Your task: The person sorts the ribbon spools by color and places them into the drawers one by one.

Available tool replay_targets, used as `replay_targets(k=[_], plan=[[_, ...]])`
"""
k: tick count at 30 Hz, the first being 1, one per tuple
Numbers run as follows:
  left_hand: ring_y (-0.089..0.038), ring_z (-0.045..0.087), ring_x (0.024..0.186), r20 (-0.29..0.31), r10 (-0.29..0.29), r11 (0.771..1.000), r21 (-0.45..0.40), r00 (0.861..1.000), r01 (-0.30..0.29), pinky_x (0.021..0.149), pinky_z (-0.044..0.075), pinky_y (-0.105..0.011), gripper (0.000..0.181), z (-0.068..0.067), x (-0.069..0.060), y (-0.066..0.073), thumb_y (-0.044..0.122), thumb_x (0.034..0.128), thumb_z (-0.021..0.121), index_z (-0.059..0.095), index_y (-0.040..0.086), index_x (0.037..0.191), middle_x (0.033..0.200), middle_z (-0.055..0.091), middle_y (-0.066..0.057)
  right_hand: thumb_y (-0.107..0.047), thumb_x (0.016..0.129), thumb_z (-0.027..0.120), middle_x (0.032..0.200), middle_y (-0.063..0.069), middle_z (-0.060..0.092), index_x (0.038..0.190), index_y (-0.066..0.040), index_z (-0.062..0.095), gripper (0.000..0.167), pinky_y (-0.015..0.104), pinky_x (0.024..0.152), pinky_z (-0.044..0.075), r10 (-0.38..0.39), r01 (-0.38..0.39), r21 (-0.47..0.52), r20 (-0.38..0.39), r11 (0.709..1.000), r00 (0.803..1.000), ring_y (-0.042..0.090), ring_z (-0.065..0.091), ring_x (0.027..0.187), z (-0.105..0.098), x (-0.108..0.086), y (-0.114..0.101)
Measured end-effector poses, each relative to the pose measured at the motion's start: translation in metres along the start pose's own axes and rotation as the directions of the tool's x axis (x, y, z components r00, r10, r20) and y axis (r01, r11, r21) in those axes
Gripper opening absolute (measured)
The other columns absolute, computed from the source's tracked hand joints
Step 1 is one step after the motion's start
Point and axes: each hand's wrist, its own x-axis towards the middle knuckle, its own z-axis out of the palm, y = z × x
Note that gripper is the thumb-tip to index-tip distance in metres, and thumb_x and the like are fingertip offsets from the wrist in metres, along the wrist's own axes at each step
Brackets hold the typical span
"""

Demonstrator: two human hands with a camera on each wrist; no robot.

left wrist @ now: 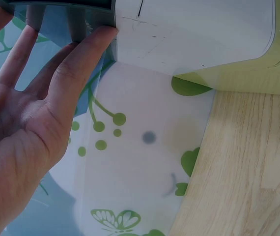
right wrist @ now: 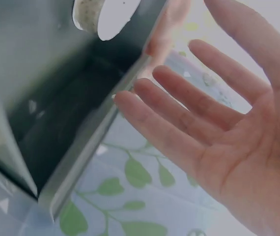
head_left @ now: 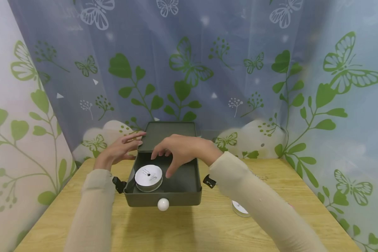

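A dark grey box (head_left: 171,134) stands on the table, with its drawer (head_left: 181,199) pulled out toward me and a white knob (head_left: 163,204) on the drawer front. Inside the drawer, at its front left, lies a round white spool (head_left: 148,175). My left hand (head_left: 118,150) rests against the box's left side, fingers spread; the left wrist view shows fingertips touching the glossy side panel. Above the drawer hovers my right hand (head_left: 184,148), thumb apart from its fingers, close to the spool but not touching it. In the right wrist view, its palm holds nothing.
Right of the box, a second white spool (head_left: 240,209) lies on the wooden table (head_left: 163,231), partly hidden by my right sleeve (head_left: 255,189). A curtain (head_left: 226,87) with leaves and butterflies stands behind the table and along both sides.
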Motion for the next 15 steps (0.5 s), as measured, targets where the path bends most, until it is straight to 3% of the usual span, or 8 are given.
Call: replay_targets(k=[6,15], plan=[[-0.05,0.006,0.159,-0.001,0.008,1.0,-0.012,1.0,-0.008,0.119,0.03,-0.071,0.063,0.001,-0.001,0.001,0.034,0.1082,0.055,0.029,0.02,0.164,0.175,0.005,-0.012,-0.028,0.081,0.091,0.141,0.001,0.064,0.135,-0.024,0.067,0.059,0.04,0.11,0.051,0.022,-0.021,0.012,-0.079,1.0,0.997,0.025,0.062,0.129,-0.005,-0.034,0.016],[-0.049,0.005,0.159,0.003,0.009,1.0,-0.018,1.0,-0.009,0.12,0.029,-0.071,0.064,0.002,-0.002,0.002,0.033,0.1082,0.055,0.029,0.019,0.164,0.175,0.005,-0.012,-0.024,0.081,0.09,0.134,0.004,0.069,0.131,-0.017,0.07,0.055,0.045,0.106,0.054,0.031,-0.025,0.041,-0.154,0.999,0.988,0.029,0.066,0.123,0.001,-0.079,0.053]])
